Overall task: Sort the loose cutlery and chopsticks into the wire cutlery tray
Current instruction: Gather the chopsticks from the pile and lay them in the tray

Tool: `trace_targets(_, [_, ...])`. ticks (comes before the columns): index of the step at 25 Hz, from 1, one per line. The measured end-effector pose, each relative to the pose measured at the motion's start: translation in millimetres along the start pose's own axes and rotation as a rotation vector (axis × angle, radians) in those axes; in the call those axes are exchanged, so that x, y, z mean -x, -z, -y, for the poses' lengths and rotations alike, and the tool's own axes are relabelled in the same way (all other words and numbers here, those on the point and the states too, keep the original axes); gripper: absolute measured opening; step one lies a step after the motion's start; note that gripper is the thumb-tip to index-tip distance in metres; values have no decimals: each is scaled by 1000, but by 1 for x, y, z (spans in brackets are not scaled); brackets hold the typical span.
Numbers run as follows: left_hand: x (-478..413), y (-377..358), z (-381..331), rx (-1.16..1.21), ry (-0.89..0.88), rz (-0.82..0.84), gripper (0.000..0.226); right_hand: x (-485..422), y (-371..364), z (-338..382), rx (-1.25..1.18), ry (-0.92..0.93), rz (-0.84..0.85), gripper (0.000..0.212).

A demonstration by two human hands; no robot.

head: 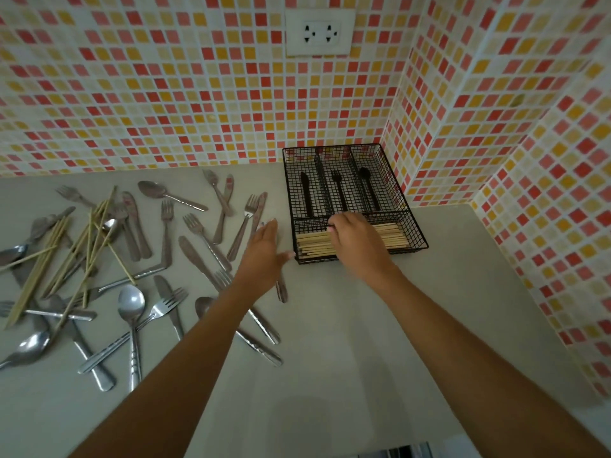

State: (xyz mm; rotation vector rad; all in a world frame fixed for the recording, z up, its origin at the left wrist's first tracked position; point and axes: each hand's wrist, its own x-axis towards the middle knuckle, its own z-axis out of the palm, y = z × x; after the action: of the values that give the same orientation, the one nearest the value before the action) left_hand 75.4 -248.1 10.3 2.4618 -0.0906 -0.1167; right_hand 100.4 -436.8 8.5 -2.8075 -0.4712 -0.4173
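A black wire cutlery tray stands in the counter's back right corner. Its three long compartments carry black knife, fork and spoon markers. The front cross compartment holds several wooden chopsticks. My right hand rests on those chopsticks with its fingers curled down onto them. My left hand hovers flat, fingers straight, just left of the tray, over a knife. Loose steel forks, spoons and knives lie scattered over the left of the counter. Among them lies a loose pile of chopsticks.
Mosaic-tiled walls close the counter at the back and on the right, where the wall steps out beside the tray. A white wall socket sits above the tray. The grey counter runs toward me in front of the tray.
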Motion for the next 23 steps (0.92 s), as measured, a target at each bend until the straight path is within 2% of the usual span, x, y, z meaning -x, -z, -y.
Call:
trace_targets(4, [27,41,30,129,57,-303,40,4,-14,86,-250,-111,-121,15])
trace_targets(7, [49,76,67,177,142,-417,31,3,-30,157,-363,-149,-81,14])
trace_targets(11, [79,129,140,170,215,-496,27,-8,-55,248,-453,-199,53,15])
trace_targets(18, [111,203,259,53,412,-593,29,-48,-95,354,-372,-198,164,25])
trace_targets(23, [107,234,322,-122,427,-500,44,-81,-122,390,-128,-186,207,27])
